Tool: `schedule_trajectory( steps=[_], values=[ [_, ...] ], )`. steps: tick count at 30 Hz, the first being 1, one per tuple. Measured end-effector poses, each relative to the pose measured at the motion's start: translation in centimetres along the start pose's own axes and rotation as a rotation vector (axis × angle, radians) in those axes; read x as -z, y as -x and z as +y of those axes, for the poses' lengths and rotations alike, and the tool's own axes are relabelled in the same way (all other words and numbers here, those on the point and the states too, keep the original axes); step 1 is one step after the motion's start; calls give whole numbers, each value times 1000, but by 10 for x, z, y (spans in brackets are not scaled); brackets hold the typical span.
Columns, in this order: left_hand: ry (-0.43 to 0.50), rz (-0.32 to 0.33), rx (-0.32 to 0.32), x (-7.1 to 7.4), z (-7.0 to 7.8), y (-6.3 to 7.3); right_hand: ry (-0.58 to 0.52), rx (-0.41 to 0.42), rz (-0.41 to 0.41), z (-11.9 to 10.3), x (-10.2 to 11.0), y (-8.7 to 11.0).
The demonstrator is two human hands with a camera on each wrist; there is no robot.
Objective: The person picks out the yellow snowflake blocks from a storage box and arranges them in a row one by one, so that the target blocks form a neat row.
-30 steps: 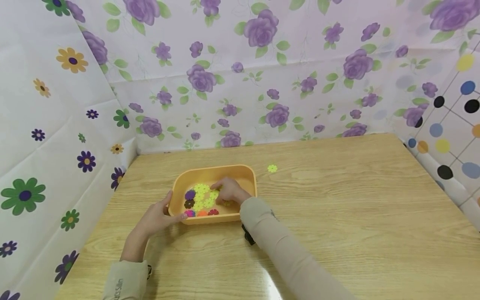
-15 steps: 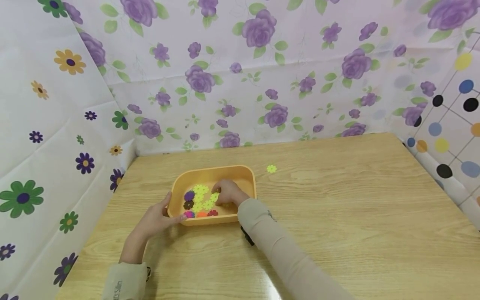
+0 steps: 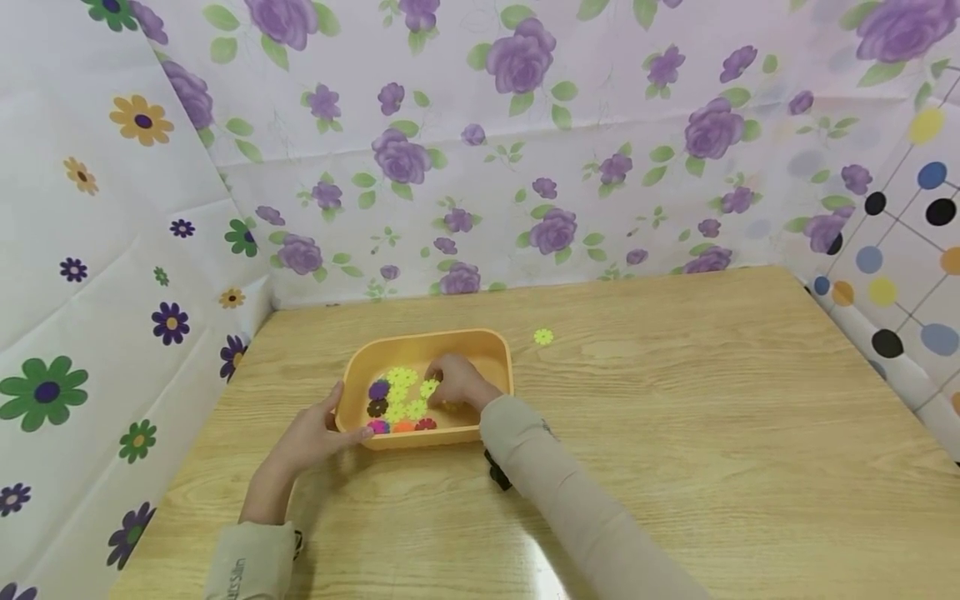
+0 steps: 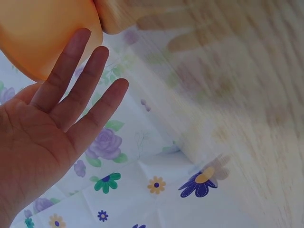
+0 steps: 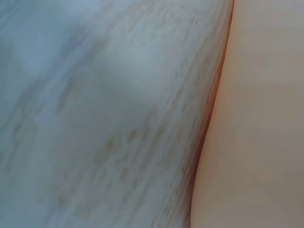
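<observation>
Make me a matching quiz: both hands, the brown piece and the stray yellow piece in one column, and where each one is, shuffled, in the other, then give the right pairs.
1. left hand
2. right hand
3. brown piece
4. stray yellow piece

A. on the table, outside the bin
B. next to the purple piece
C. touching the bin's left end
D. reaching into the bin

Pairs: 1-C, 2-D, 3-B, 4-A

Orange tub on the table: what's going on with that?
A person's left hand rests against the near left corner of the orange tub, while the right hand is down inside it among small pieces, mostly yellow. Whether it grips one is hidden. One yellow flower-shaped piece lies outside on the table.
</observation>
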State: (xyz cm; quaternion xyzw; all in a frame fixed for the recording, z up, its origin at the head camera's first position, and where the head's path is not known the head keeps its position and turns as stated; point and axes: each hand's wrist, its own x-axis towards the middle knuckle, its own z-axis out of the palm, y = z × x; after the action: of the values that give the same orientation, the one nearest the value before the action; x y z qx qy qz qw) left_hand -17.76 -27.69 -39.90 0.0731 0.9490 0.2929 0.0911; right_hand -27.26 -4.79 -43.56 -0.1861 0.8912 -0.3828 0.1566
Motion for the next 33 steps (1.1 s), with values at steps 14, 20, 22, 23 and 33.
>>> schedule_trajectory(
  steps=[14,20,22,23,33],
  values=[
    [-10,-2,-25,1,-1,-1,38,119,22,-2,12,14],
    [-9,-2,-22,1,-1,0,33,171,21,0,19,19],
    [-8,-1,-21,1,-2,0,24,175,17,0,22,21],
    [-6,1,-20,1,-2,0,19,177,15,0,24,22],
    [12,-8,-13,2,3,1,21,211,0,-2,38,31]
  ],
)
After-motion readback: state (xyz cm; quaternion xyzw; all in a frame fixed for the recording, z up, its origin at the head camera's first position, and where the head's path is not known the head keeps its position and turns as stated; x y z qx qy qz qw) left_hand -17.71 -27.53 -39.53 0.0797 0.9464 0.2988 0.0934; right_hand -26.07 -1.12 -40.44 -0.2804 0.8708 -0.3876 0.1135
